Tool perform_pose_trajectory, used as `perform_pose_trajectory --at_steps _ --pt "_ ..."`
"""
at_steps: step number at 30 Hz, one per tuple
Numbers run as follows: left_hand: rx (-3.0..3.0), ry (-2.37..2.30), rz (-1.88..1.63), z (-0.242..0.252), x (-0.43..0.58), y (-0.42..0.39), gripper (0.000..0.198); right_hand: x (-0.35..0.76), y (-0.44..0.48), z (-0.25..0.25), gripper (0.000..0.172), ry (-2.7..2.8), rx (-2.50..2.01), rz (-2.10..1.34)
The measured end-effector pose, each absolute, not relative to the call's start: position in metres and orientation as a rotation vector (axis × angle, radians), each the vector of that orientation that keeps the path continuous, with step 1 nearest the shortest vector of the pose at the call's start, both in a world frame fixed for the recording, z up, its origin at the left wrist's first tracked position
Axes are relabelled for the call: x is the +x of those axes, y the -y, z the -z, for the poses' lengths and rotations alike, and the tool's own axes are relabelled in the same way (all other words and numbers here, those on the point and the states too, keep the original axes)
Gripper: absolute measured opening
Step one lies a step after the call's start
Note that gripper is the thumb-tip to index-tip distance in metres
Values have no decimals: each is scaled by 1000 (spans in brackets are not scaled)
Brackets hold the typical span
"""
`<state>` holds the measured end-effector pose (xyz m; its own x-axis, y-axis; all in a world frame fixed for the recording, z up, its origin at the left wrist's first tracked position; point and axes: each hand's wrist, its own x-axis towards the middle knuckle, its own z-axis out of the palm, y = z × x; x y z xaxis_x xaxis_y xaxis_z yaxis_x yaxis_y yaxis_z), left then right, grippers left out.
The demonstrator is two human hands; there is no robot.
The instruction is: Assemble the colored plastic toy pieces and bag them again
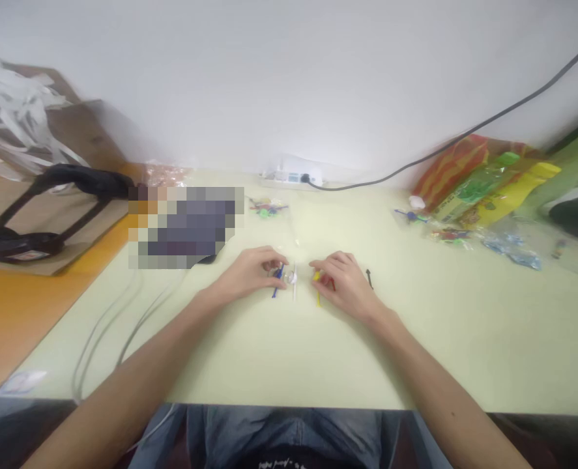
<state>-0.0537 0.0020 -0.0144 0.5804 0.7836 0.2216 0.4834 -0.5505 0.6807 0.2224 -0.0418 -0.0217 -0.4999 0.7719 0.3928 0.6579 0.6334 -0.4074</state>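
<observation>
Over the middle of the table, my left hand (pixel 258 268) has its thumb and fingers closed around a thin blue plastic piece (pixel 275 291). Just right of it stands a slim white stick piece (pixel 295 288) with a clear round part (pixel 287 278) beside it. My right hand (pixel 343 281) pinches a thin yellow plastic piece (pixel 317 277), a short gap away from the white one. A bit of red (pixel 333 284) shows under the right fingers, mostly hidden. Beyond that hand lies a small black arrow-shaped piece (pixel 369 279).
Bagged small coloured pieces (pixel 268 207) lie at the back, more (pixel 449 234) at right by a yellow packet (pixel 508 195). A power strip (pixel 293 172) with a cable (pixel 396 174) sits against the wall. A blurred dark device (pixel 186 228) and black headphones (pixel 54 208) are left.
</observation>
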Motion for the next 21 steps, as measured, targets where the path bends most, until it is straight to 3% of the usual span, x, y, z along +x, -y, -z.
perform_pose_trajectory --at_steps 21 --pt "2226 -953 -740 17 -52 -1 46 221 42 23 30 2333 -1098 -282"
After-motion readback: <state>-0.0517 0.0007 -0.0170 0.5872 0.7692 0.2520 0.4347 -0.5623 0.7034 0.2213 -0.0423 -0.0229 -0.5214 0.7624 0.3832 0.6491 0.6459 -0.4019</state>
